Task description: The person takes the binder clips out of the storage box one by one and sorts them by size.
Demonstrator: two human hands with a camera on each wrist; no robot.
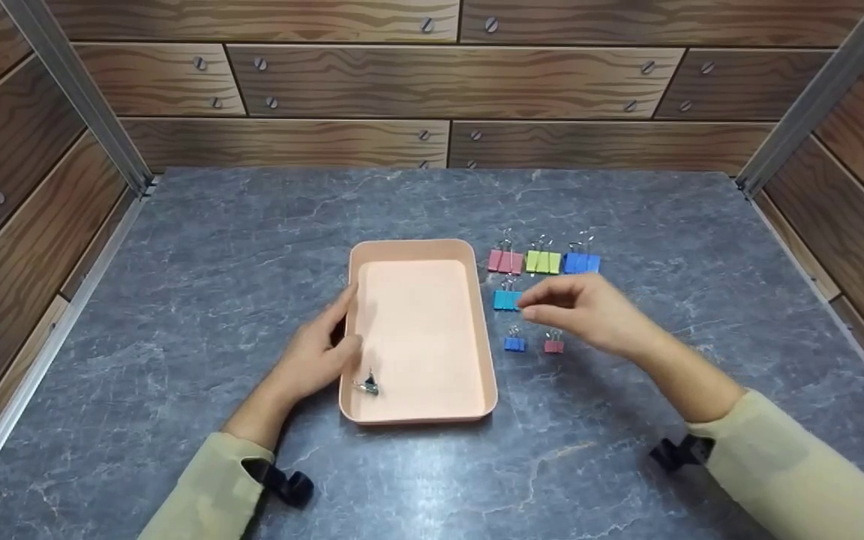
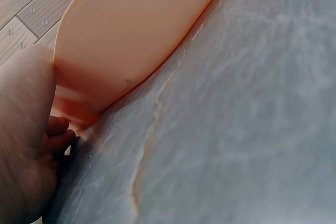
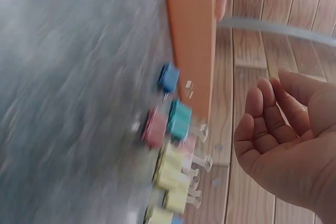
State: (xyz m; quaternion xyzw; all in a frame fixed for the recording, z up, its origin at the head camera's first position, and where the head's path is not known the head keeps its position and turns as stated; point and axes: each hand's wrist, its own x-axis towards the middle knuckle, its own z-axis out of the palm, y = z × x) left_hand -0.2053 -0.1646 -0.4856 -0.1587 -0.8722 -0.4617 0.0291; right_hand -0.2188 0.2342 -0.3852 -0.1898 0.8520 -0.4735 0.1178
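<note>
A pale peach tray point(image 1: 424, 322) lies on the table, with one small dark binder clip point(image 1: 369, 385) in its near left corner. My left hand point(image 1: 317, 358) grips the tray's left wall, thumb at the rim and fingers along the outside. Over the binder clips to the right, my right hand point(image 1: 589, 313) hovers with loosely bent fingers and nothing between them. Its fingertips overlap the edge of a teal binder clip point(image 1: 506, 300) in the head view. Nearer me are a small blue clip point(image 1: 514, 344) and a small pink clip point(image 1: 553, 346).
Behind the teal clip stands a row of larger binder clips: pink point(image 1: 505, 262), yellow-green point(image 1: 543, 262) and blue point(image 1: 582, 262). In the right wrist view, yellow clips point(image 3: 170, 166) show blurred. Wood-patterned panels point(image 1: 447, 82) wall in the marbled table point(image 1: 252, 225) at the back and sides.
</note>
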